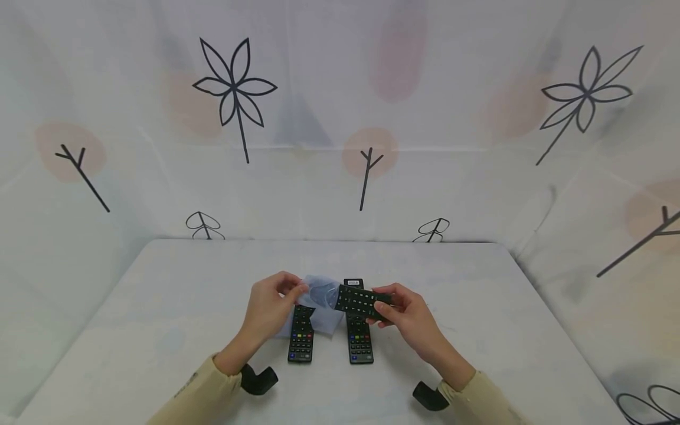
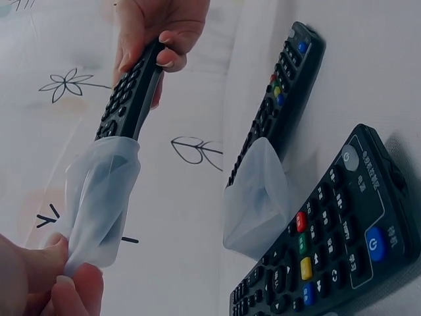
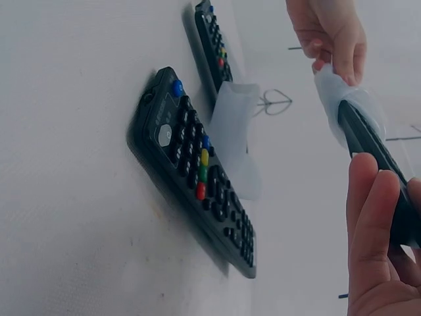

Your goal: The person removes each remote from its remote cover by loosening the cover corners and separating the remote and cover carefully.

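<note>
Above the table, my right hand [image 1: 409, 311] grips one end of a black remote control [image 1: 357, 300], thumb on the button side. The remote's other end is inside the mouth of a translucent plastic sleeve [image 1: 319, 289]. My left hand [image 1: 272, 302] pinches the sleeve's far end between thumb and fingertips. In the left wrist view, the sleeve [image 2: 102, 204] hangs loose and creased over the remote's end, and most of the button rows [image 2: 122, 102] show outside it. From the right wrist view, the remote's side [image 3: 362, 135] runs into the sleeve's opening.
Two more black remotes lie on the white table [image 1: 202, 295], a left one [image 1: 301, 345] and a right one [image 1: 360, 347]. Between them rests another translucent sleeve [image 1: 328, 321]. A patterned cloth [image 1: 308, 195] hangs behind. Black curved pieces [image 1: 259, 381] sit at both wrists.
</note>
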Available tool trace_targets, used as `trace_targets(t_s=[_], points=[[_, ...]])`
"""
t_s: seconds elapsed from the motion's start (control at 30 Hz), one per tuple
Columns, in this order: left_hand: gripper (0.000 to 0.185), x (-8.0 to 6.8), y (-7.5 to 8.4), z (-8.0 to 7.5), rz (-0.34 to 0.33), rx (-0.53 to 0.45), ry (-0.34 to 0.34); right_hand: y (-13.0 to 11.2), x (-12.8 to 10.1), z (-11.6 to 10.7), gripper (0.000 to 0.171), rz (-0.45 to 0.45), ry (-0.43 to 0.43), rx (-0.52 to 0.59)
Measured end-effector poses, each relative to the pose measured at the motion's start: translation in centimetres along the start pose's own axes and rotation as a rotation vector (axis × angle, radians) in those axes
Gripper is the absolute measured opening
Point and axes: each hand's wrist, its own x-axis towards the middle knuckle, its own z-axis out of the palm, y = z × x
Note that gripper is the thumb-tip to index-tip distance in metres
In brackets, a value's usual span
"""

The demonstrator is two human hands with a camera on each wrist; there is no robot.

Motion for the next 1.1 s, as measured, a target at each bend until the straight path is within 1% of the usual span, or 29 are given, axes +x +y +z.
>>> trace_targets(t_s=[0.33,0.57,0.8,1.1], points=[[0.008,0.1,-0.2,-0.4,0.026,-0.008,-0.012,-0.2,-0.3,-0.2,0.031,0.003,-0.012,0.012],[0.009,0.2,-0.6,-0.5,0.011,0.003,-0.017,-0.1,-0.4,-0.3,0.031,0.012,-0.006,-0.009],[0.008,0.4,-1.0,-0.6,0.037,0.01,-0.004,0.1,-0.4,-0.7,0.033,0.012,-0.007,-0.018],[0.007,0.3,-1.7,-0.6,0.015,0.004,-0.064,0.2,-0.3,-0.9,0.033,0.014,-0.007,-0.016]])
